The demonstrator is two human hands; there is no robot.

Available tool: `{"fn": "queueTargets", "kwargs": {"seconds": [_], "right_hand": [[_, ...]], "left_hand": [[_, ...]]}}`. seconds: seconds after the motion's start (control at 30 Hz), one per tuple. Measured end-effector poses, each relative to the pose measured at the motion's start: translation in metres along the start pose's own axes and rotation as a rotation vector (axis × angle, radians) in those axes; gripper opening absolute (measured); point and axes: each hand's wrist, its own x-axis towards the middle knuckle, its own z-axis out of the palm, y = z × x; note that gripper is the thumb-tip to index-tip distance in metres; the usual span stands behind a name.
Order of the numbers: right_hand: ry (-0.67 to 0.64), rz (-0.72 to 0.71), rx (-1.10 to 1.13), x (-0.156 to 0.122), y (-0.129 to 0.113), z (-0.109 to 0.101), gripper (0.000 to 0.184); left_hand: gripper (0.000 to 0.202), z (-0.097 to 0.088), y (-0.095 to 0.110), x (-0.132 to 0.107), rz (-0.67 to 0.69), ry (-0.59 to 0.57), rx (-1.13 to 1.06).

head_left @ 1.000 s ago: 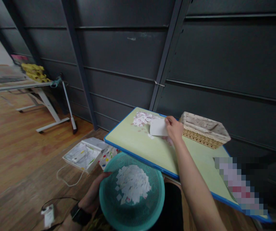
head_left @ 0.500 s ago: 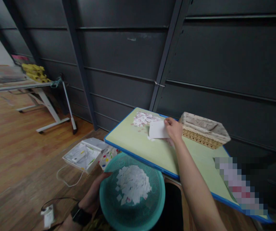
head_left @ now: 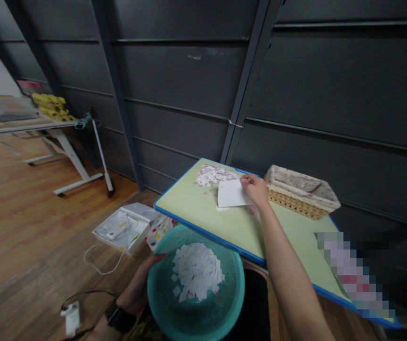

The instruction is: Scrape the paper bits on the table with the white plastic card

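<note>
Teal colander [head_left: 192,319], 1, at the table's [head_left: 192,206] near edge, left side grasped by the person's left hand [head_left: 140,282]. Next, paper scraps [head_left: 208,175], 1 heap; white card [head_left: 232,194], 1, just beside them, pinched by the nearer right hand [head_left: 256,190], long axis running leftward from it.

A plain white rectangular card [head_left: 231,194], slightly askew, is held near the view's centre, towards four o'clock. At its ten o'clock lies a loose heap of white and pinkish scraps [head_left: 209,175]; at its seven o'clock a round teal mesh basket [head_left: 196,323], mouth up, holds mounded white paper pieces [head_left: 198,271]
</note>
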Motion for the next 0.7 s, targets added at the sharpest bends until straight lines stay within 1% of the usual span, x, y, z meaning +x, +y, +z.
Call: {"fn": "queueTargets", "kwargs": {"seconds": [0.13, 0.2, 0.27, 0.3, 0.37, 0.47, 0.53, 0.63, 0.7], "right_hand": [[0.004, 0.004, -0.051, -0.001, 0.0, 0.0, 0.031], [-0.06, -0.035, 0.008, -0.001, -0.001, 0.002, 0.03], [-0.151, -0.074, 0.122, -0.001, -0.002, 0.004, 0.028], [-0.185, -0.079, 0.183, -0.001, -0.002, 0.005, 0.028], [-0.208, -0.059, 0.278, -0.002, -0.002, 0.006, 0.029], [-0.208, -0.013, 0.33, -0.003, -0.002, 0.006, 0.031], [-0.238, -0.009, 0.34, -0.005, -0.004, 0.005, 0.032], [-0.311, -0.015, 0.389, -0.01, -0.008, 0.004, 0.036], [-0.386, -0.017, 0.43, -0.013, -0.011, 0.005, 0.038]], "left_hand": [[0.03, 0.002, 0.002, -0.003, -0.01, -0.01, -0.014], [0.034, 0.003, 0.003, -0.004, -0.01, 0.002, -0.023], [0.041, 0.004, 0.004, -0.004, -0.004, -0.001, -0.028], [0.044, 0.004, 0.004, -0.004, -0.003, -0.012, -0.031], [0.048, 0.005, 0.004, -0.003, 0.01, -0.034, -0.042], [0.051, 0.006, 0.003, -0.002, 0.03, -0.013, -0.024], [0.051, 0.006, 0.003, -0.002, 0.047, 0.0, -0.004], [0.052, 0.005, 0.002, -0.002, 0.054, -0.031, -0.023], [0.052, 0.004, 0.002, -0.002, 0.037, -0.032, -0.033]]}}
